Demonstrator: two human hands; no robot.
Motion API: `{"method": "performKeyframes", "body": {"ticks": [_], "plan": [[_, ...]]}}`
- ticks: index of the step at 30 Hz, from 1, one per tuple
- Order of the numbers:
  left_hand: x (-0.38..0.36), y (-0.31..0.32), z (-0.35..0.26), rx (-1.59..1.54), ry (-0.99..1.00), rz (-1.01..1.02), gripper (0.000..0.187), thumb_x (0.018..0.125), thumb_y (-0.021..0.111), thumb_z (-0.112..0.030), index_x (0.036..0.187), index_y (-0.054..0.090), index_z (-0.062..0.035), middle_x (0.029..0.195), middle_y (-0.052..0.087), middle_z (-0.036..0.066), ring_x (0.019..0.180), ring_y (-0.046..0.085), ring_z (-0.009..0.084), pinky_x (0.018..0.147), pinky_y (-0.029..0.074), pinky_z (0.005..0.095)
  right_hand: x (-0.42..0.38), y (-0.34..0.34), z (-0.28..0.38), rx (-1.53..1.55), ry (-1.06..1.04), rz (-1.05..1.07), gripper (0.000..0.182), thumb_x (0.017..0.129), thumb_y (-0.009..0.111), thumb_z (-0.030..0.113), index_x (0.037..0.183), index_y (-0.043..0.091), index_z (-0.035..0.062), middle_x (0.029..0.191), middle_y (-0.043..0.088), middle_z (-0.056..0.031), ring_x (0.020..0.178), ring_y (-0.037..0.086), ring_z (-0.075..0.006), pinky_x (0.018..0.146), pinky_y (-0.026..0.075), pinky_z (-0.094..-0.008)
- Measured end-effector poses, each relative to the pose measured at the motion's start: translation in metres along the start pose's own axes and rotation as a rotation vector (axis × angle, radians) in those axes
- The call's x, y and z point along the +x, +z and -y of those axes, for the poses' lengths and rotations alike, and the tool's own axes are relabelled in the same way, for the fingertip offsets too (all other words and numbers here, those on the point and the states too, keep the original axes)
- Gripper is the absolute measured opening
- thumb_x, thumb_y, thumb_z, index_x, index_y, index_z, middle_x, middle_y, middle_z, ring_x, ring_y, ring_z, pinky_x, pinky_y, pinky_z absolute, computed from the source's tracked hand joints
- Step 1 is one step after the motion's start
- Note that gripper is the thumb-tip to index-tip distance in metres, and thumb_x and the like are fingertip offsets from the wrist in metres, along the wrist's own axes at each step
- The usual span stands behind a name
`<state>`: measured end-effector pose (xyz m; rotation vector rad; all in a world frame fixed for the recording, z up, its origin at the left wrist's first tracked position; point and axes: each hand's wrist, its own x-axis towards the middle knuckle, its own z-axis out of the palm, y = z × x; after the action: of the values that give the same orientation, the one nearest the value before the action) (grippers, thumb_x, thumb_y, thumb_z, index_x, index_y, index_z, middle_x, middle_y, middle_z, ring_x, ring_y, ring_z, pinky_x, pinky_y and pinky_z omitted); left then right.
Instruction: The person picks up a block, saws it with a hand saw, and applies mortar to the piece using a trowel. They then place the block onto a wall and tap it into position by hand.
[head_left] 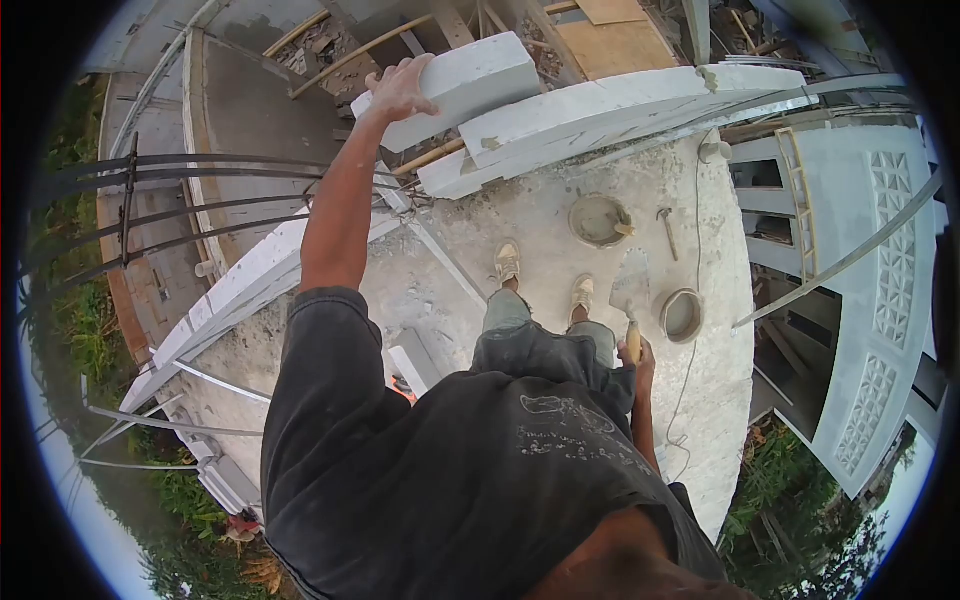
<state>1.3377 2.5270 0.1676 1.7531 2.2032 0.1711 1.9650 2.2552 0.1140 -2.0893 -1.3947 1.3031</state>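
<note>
A white lightweight concrete block (470, 85) lies at the top of the view, at the left end of the low block wall. My left hand (400, 90) is stretched out to its left end, the fingers and thumb curved over its upper edge. Low at my right side, my right hand (641, 365) is closed round the wooden handle of a trowel (631, 285). The trowel's flat, mortar-smeared blade points away from me, above the floor. Part of my right forearm is hidden behind my shirt.
A wide round mortar tub (575, 222), a hammer (668, 232) and a smaller round bucket (664, 318) stand or lie on the concrete floor (560, 285). A cable (692, 350) runs along the right. Metal rods (230, 165) jut out at left. Rubble and planks lie beyond the wall (620, 115).
</note>
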Motion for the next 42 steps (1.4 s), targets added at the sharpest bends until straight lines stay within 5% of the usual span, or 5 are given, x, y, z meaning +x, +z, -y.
{"method": "performKeyframes", "body": {"ticks": [13,36,39,40,42], "plan": [[0.007,0.088,0.014,-0.101,-0.172,0.098,0.114,0.049,0.09,-0.035,0.15,0.038,-0.0284,0.146,0.048,0.006,0.138,0.04,0.0331,0.112,0.012,0.0723,-0.02,0.012,-0.026,-0.031,0.042,0.008,0.058,0.085,0.076,0.036,0.126,0.059,-0.0018,0.084,0.061,-0.0045,0.07,0.056,-0.011,0.06,0.047,-0.0272],[0.004,0.101,0.012,-0.064,-0.133,0.13,0.11,0.052,0.09,-0.03,0.149,0.038,-0.0289,0.142,0.049,0.005,0.136,0.041,0.0331,0.109,0.019,0.0705,-0.006,0.011,0.032,0.028,0.136,0.106,0.055,0.09,0.074,0.031,0.132,0.055,0.0004,0.084,0.059,-0.0058,0.058,0.053,-0.0105,0.049,0.047,-0.0257],[0.004,0.101,0.012,-0.058,-0.12,0.132,0.109,0.052,0.09,-0.029,0.148,0.039,-0.0286,0.139,0.05,0.005,0.135,0.042,0.0332,0.109,0.019,0.0699,-0.001,0.016,0.036,0.007,0.104,0.136,0.053,0.091,0.073,0.03,0.131,0.055,0.0003,0.083,0.059,-0.0056,0.057,0.053,-0.0104,0.05,0.047,-0.0258],[0.001,0.106,0.015,-0.053,-0.116,0.121,0.108,0.052,0.09,-0.029,0.148,0.039,-0.0287,0.139,0.051,0.006,0.134,0.042,0.0333,0.109,0.02,0.0694,0.008,0.023,0.022,-0.095,-0.059,0.129,0.051,0.091,0.073,0.029,0.13,0.056,0.001,0.084,0.06,-0.0055,0.059,0.053,-0.0102,0.051,0.047,-0.0261],[-0.004,0.12,0.02,-0.05,-0.111,0.097,0.108,0.053,0.09,-0.028,0.148,0.039,-0.0289,0.137,0.051,0.006,0.133,0.043,0.0335,0.108,0.022,0.0682,0.022,0.028,0.017,-0.145,-0.014,0.25,0.053,0.089,0.073,0.033,0.128,0.057,0.0009,0.101,0.066,-0.0152,0.086,0.062,-0.0246,0.076,0.049,-0.0355]]}}
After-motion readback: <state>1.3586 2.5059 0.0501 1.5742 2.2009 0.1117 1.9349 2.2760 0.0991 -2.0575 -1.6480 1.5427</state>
